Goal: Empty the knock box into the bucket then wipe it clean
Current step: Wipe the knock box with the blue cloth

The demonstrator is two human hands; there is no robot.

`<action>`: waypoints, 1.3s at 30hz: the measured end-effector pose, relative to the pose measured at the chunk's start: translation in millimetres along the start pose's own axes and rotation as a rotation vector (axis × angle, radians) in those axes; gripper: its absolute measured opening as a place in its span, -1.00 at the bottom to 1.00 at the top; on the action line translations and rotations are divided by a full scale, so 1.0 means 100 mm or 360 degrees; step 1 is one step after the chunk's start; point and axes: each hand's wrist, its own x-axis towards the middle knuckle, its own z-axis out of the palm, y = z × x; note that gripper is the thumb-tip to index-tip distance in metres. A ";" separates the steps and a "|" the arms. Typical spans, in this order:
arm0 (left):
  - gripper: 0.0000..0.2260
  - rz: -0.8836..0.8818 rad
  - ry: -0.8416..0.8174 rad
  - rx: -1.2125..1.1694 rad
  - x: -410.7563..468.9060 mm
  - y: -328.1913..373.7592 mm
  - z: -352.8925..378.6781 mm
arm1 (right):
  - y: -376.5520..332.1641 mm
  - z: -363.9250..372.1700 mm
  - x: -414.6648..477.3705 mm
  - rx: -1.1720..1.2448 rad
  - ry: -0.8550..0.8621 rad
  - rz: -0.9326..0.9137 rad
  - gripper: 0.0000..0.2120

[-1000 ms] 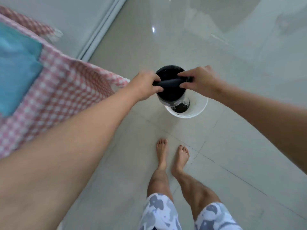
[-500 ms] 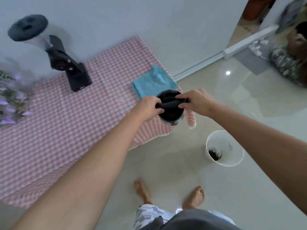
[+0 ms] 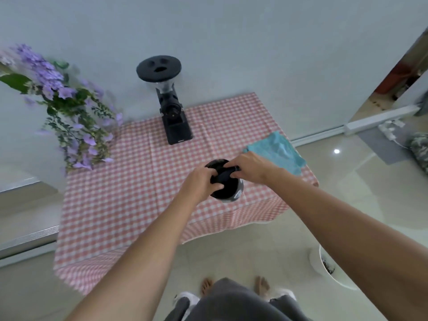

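Note:
The black knock box (image 3: pixel 228 188) is upright over the right part of the pink checked table (image 3: pixel 129 193), with its dark bar across the top. My left hand (image 3: pixel 200 185) grips the bar's near end and my right hand (image 3: pixel 246 167) grips its far end. A folded blue cloth (image 3: pixel 278 151) lies on the table just right of my right hand. The white bucket (image 3: pixel 324 267) stands on the floor at the lower right, partly hidden by my right forearm, with dark grounds inside.
A black coffee grinder (image 3: pixel 172 117) stands at the back of the table against the wall. Purple flowers (image 3: pixel 69 107) hang over the table's left side. My bare feet are on the pale tiled floor (image 3: pixel 278 239) below the table's front edge.
The knock box has gone from above the bucket on the floor up to the table, held by both hands throughout. The view has swung from the floor to the table.

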 end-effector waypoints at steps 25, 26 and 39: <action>-0.74 -0.1059 0.0294 -0.1325 0.70 -0.85 -0.20 | 1.64 0.96 1.23 0.0086 -0.0193 0.0956 -0.36; -0.75 -0.1069 0.0300 -0.1362 0.71 -0.86 -0.21 | 1.65 1.01 1.23 0.0020 -0.0168 0.0950 -0.39; -0.79 -0.0988 0.0363 -0.1821 0.81 -0.98 -0.46 | 1.86 0.70 1.09 0.0432 0.0360 0.0922 -0.91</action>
